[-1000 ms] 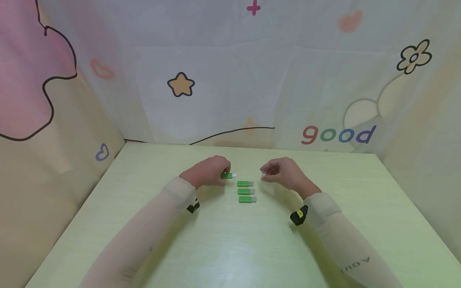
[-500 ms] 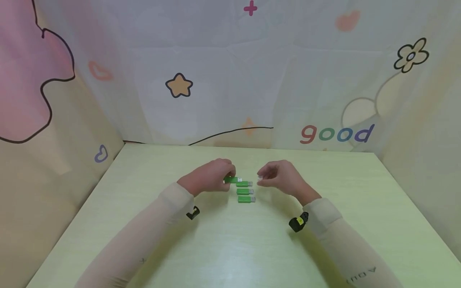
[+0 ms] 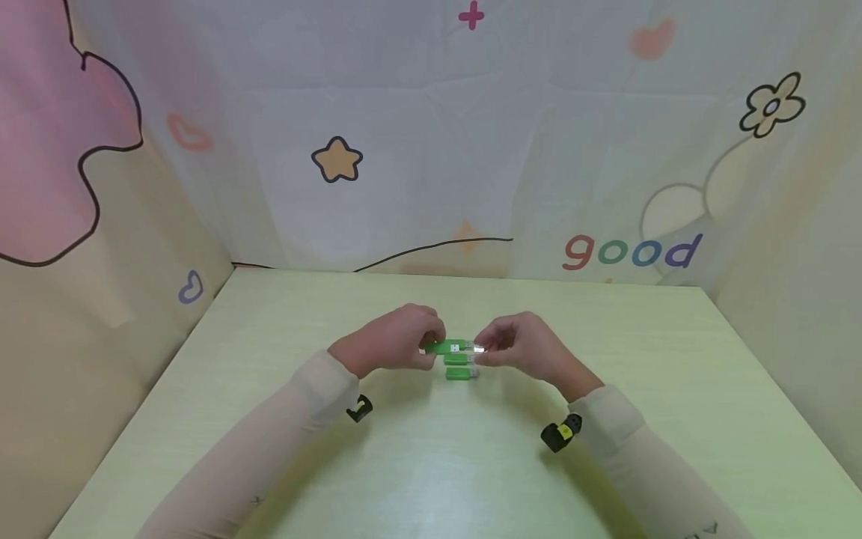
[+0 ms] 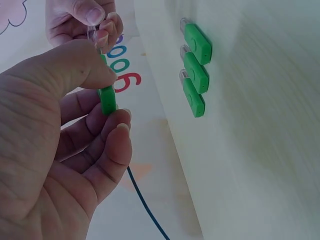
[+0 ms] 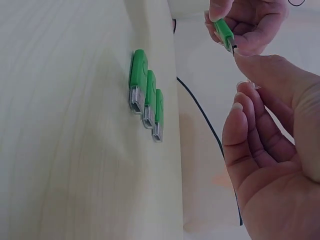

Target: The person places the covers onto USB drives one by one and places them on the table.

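Between thumb and fingers my left hand (image 3: 393, 338) pinches a green USB flash drive (image 4: 108, 100). Its bare metal plug (image 5: 232, 45) points at my right hand (image 3: 528, 344). That hand pinches a small clear cap (image 4: 92, 34), mostly covered by fingertips in the right wrist view. Plug and cap are close together; whether they touch I cannot tell. Below on the table lie three more green flash drives in a row, near one (image 3: 459, 373), middle one (image 4: 196, 72) and far one (image 5: 159, 106), each with a clear cap over its plug.
A pale wooden table (image 3: 431, 464) spans the view, with a printed curtain (image 3: 431, 165) behind and at both sides. Dark wrist cameras sit on the left wrist (image 3: 360, 409) and right wrist (image 3: 561, 433).
Both hands have come nearer to me and closer together. The left hand has brought its flash drive rightward, so it now overlaps the far drive of the row in the head view.
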{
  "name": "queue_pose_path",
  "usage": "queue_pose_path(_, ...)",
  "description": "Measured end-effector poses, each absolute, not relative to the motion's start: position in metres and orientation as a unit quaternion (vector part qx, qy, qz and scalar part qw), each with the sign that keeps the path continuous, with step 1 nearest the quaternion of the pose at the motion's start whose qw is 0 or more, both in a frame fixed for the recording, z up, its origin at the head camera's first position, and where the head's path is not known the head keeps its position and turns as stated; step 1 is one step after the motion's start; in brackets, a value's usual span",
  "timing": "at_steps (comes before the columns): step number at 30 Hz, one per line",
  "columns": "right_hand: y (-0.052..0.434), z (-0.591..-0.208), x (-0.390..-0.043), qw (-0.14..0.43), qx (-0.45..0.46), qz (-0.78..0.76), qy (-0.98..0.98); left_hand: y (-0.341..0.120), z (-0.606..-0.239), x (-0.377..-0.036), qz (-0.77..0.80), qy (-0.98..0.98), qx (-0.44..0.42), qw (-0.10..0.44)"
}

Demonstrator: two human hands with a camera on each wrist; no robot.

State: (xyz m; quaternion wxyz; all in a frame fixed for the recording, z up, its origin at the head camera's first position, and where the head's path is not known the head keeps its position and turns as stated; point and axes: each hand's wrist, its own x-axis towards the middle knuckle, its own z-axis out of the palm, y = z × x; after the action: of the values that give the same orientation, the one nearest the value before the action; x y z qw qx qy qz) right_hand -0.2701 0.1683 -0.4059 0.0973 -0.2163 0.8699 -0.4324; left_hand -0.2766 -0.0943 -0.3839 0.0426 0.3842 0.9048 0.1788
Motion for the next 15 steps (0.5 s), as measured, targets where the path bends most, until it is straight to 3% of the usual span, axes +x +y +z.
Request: queue_pose_path(15,0.1651,-0.4099,-0.2605,0.107,-0.233,-0.471,0.844,-0.0941,-0.3811,-0.2679,0.205,0.882,0.424,0.036)
